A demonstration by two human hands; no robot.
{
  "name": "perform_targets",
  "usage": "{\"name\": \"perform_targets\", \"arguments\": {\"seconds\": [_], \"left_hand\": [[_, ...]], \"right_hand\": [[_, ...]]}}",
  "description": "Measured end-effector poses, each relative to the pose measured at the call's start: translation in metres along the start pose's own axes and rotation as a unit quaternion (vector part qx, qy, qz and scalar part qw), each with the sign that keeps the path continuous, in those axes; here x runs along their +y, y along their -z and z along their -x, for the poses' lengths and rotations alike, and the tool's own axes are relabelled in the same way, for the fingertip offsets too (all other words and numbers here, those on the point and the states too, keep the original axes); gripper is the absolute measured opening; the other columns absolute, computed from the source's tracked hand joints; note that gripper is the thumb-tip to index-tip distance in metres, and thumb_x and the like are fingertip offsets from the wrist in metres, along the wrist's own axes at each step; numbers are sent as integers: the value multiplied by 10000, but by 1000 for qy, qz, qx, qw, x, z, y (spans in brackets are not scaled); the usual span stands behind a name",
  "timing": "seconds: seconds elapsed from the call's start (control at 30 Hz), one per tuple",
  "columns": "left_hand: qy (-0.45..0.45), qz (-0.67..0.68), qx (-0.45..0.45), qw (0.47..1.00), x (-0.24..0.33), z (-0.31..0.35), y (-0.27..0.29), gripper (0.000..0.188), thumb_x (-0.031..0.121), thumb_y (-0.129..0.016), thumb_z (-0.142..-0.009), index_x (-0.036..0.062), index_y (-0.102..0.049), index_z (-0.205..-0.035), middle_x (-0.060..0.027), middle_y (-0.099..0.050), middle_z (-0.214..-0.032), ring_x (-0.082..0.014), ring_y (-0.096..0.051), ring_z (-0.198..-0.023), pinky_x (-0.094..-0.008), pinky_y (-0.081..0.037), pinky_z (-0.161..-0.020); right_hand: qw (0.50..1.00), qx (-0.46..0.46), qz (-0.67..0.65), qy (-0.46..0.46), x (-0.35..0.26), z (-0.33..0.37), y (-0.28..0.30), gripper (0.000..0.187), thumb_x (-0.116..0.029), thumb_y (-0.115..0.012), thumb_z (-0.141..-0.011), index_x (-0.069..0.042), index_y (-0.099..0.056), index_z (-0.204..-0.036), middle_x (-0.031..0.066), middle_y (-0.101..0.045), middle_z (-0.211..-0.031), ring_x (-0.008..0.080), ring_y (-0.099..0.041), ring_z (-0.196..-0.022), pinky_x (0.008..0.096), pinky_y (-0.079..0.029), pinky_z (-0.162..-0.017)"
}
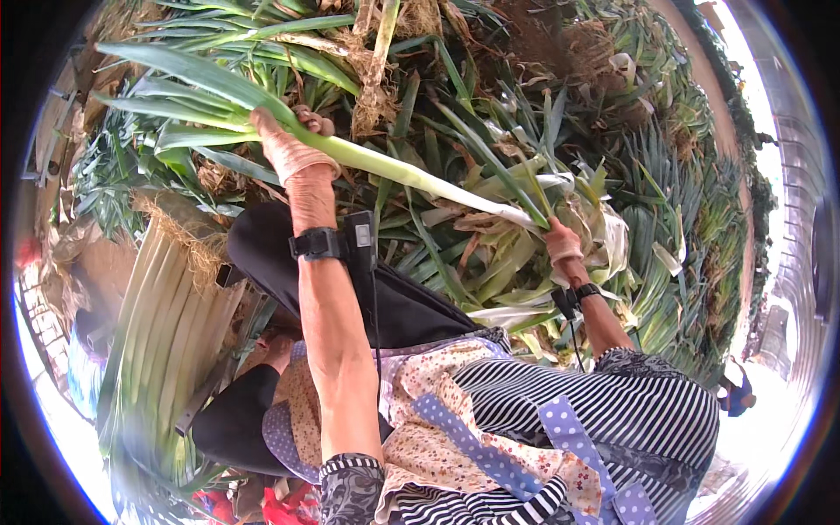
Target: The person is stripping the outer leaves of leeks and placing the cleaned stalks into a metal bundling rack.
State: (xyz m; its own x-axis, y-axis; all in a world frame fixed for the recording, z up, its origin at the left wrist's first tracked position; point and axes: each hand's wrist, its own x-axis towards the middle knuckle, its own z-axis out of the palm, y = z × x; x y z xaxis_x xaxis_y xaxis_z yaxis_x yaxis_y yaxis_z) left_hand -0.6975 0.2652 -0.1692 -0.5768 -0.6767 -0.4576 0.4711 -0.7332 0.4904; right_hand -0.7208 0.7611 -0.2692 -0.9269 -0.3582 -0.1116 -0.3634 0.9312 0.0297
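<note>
A long leek (407,175) slants across in front of me, green leaves fanning out at the far left and its pale white end pointing right. My left hand (287,144), in a light fingerless covering, is wrapped round it where the leaves begin. Beside the white end, my right hand (563,242) is closed on a green leek leaf (507,182) that stretches up and to the left. Whether these fingers also touch the white end, I cannot tell. Torn pale leaves (588,210) lie heaped next to the right hand.
Trimmed leeks (162,306) with stringy roots stand stacked at the left. More leeks with soil on their roots (372,105) lie at the far side. A large leek pile (682,227) fills the right. My dark-trousered knee (271,249) is below the left wrist.
</note>
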Motion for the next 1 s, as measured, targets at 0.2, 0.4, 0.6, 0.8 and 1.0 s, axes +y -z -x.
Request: {"name": "perform_targets", "arguments": {"seconds": [0.2,0.4,0.6,0.8,1.0], "left_hand": [[-65,-11,32,997,43,-27,19,453,566,-549,-832,120,-473,-807,-13,-478,-602,-116,-453,-458,-252,-409,-446],[-29,17,73,997,53,-42,42,456,534,-565,-836,93,-454,-798,-49,-484,-613,-182,-461,-468,-309,-452,-480],[-52,23,36,998,51,-44,44,450,478,-547,-867,42,-436,-885,-93,-491,-633,-220,-501,-546,-343,-476,-537],[-10,53,33,998,48,-58,53,432,450,-518,-893,29,-455,-819,-90,-480,-624,-226,-501,-567,-373,-480,-558],[-45,-32,109,992,44,-46,41,467,485,-560,-858,33,-464,-931,-103,-550,-675,-240,-565,-588,-380,-525,-581]], "right_hand": [[964,-52,-242,-97,-47,-47,69,721,-343,-757,-683,-95,-455,-1289,182,-531,-1178,253,-562,-1010,317,-462,-890],[975,-29,-64,210,-156,-62,90,792,-480,-757,-631,-113,-471,-1271,182,-507,-1204,314,-492,-1109,395,-423,-897],[949,-119,-211,201,-164,-48,45,487,-310,-697,-752,-85,-553,-1159,143,-574,-1098,316,-519,-1059,390,-433,-890],[963,9,-122,241,-192,-48,62,624,-425,-697,-723,-62,-517,-1197,178,-577,-1101,347,-513,-1084,427,-398,-912],[973,-98,-144,153,-184,-53,66,556,-480,-672,-735,-138,-561,-1159,129,-645,-734,237,-645,-700,382,-429,-842]]}}
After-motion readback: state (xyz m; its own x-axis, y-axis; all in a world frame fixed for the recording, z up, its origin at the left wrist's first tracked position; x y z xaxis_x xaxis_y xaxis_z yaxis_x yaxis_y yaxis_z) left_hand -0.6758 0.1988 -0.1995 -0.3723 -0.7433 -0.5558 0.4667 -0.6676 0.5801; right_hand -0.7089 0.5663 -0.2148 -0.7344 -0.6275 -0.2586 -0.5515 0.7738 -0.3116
